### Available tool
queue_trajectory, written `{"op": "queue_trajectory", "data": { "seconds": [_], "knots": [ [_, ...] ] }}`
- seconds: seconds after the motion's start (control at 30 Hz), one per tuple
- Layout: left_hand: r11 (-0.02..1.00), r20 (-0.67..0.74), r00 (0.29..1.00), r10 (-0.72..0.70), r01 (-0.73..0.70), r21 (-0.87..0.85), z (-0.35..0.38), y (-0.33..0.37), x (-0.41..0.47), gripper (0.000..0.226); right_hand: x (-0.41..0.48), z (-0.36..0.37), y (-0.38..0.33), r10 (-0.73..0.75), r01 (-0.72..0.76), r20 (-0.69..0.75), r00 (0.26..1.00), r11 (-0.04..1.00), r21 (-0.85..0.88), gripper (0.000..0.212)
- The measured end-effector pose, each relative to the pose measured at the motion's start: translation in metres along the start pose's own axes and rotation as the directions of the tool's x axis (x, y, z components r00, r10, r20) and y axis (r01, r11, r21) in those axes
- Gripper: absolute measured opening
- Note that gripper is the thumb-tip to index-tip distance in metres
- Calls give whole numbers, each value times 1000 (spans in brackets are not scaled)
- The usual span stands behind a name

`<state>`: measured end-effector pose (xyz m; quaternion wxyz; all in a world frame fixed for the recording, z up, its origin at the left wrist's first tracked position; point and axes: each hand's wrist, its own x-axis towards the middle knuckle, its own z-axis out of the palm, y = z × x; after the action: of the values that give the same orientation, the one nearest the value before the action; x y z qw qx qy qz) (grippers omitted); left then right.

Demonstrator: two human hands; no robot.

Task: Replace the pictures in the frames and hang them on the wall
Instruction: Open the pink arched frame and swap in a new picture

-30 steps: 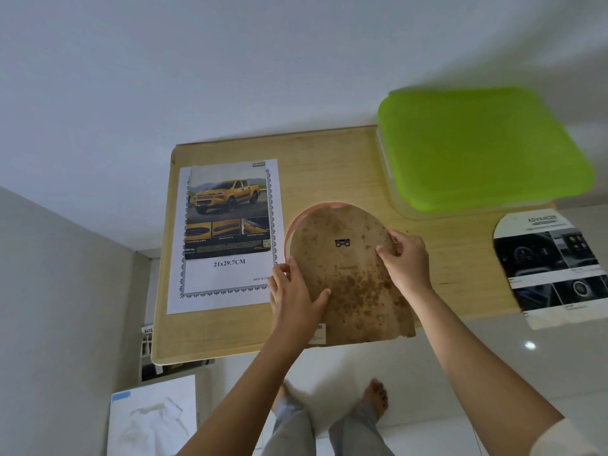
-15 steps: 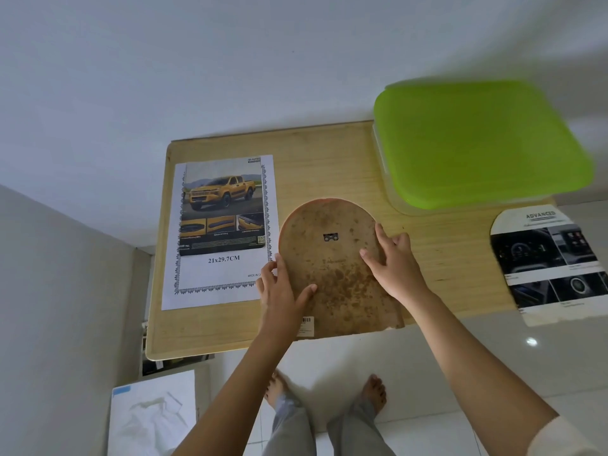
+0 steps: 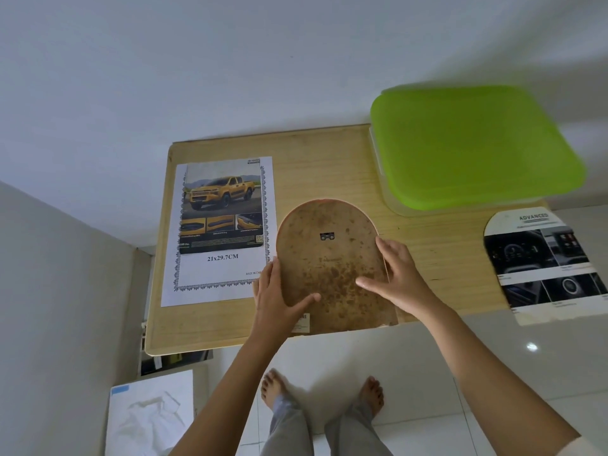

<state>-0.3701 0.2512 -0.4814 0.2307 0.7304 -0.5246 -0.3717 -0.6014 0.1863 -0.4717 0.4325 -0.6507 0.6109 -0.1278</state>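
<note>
An arch-shaped brown stained backing board with a small metal hanger lies flat on the wooden table. A thin pink frame rim shows along its curved top. My left hand rests on the board's left edge, thumb spread onto the board. My right hand lies on the right edge with straight fingers and its thumb on the board. A yellow pickup truck print lies left of the board. An arch-cut car-interior picture hangs over the table's right end.
A clear box with a lime green lid sits at the table's back right, against the white wall. A white sheet lies low at the left. My bare feet stand on white tiles under the table's front edge.
The backing board was tilted up off the pink frame; it has come down and now lies flat in it. Both hands slid along its side edges.
</note>
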Motion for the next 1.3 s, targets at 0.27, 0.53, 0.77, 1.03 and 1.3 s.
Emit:
{"op": "queue_trajectory", "data": {
  "seconds": [0.27,0.53,0.77,1.03,1.3],
  "knots": [
    [997,120,992,35,-42,63,-3,-10,-5,128,-18,3,5,14,0,118,993,993,-122,129],
    [996,75,997,30,-35,78,-1,-6,3,122,-12,6,5,-12,18,48,999,992,-122,119],
    [998,44,999,21,-24,64,-1,-3,4,120,-5,6,-10,61,-48,59,996,979,-199,118],
    [994,80,997,9,-17,106,-1,-4,4,117,-9,25,-23,117,-129,-54,992,930,-346,137],
    [998,49,999,17,-20,61,-7,-2,14,86,-3,19,-27,143,-148,-39,989,944,-294,115]
  ]
}}
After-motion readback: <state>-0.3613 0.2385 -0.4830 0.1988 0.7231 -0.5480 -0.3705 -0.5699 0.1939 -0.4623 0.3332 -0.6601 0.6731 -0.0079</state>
